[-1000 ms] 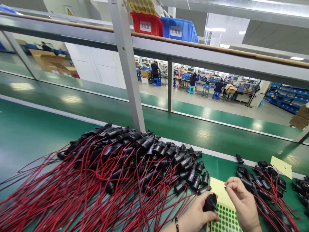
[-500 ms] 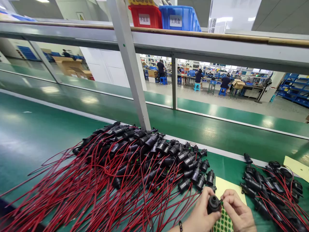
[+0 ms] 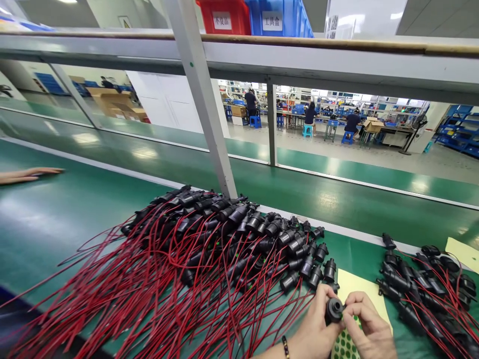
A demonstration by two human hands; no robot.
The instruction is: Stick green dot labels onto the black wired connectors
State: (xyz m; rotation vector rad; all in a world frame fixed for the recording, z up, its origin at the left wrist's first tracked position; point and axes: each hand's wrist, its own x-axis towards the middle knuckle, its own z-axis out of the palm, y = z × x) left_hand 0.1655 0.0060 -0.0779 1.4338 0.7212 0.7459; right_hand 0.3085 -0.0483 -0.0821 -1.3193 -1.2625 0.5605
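At the bottom of the view my left hand [image 3: 312, 326] grips a black connector [image 3: 333, 309] with its round end facing up. My right hand [image 3: 368, 326] pinches at the connector's rim with thumb and forefinger. Under both hands lies a pale yellow sheet [image 3: 355, 286] with rows of green dot stickers [image 3: 344, 346]. A big pile of black connectors on red wires [image 3: 194, 259] spreads to the left. A smaller pile of the same parts [image 3: 422, 289] lies to the right.
The green work surface [image 3: 56, 219] runs left, where another person's hand [image 3: 28, 174] rests flat. A grey slanted post [image 3: 204, 104] rises behind the pile. Red [image 3: 224, 12] and blue [image 3: 279, 17] bins sit on the shelf above. People work at benches far behind.
My right hand has come down from above the sheet and now pinches the connector's rim. The view has shifted left, and another person's hand has appeared at the left edge.
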